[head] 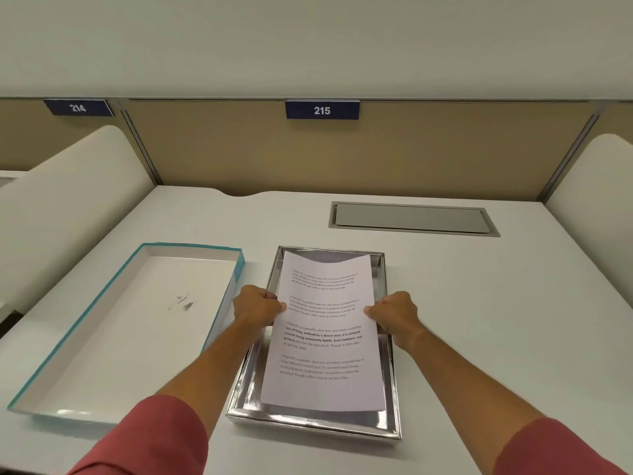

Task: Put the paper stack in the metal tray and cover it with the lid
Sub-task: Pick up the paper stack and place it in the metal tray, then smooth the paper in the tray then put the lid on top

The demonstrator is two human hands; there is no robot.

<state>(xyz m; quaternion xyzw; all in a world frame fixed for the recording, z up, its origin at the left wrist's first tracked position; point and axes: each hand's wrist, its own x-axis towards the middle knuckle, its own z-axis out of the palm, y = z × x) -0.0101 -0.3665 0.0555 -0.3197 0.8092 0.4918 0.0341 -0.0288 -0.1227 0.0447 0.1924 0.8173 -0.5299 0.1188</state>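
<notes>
Both hands grip the paper stack (323, 334) over the metal tray (310, 425) (lid (113, 337) left).

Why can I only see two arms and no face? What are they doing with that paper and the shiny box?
The camera sits on the person's head, looking down, so you see only their own arms. The left hand and right hand pinch the sides of a white printed paper stack, holding it over a shiny silver metal tray on the white desk. Beside it, on the left, lies a white lid with a turquoise rim, turned inside up. It goes on top later. The blue sign saying 215 marks the desk.
</notes>
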